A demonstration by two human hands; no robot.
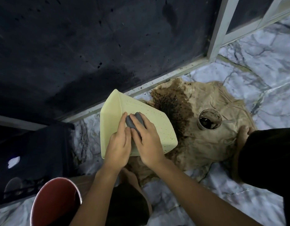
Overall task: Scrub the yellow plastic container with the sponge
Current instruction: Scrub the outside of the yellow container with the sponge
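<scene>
The pale yellow plastic container (157, 124) lies tipped on its side over a stained cloth, its flat speckled face turned up. A grey sponge (133, 123) is pressed against that face. My right hand (147, 142) covers the sponge, fingers wrapped over it. Beside it, my left hand (120, 144) lies flat on the container's left part, thumb touching the sponge's edge. Most of the sponge is hidden under my fingers.
A beige cloth (206, 144) with a dark brown wet stain is spread on the marble floor. A small cup (209, 119) of dark liquid stands on it. A red bucket (54, 201) is at the lower left. A dark wall and window frame (217, 30) run behind. My knee (263, 157) is at the right.
</scene>
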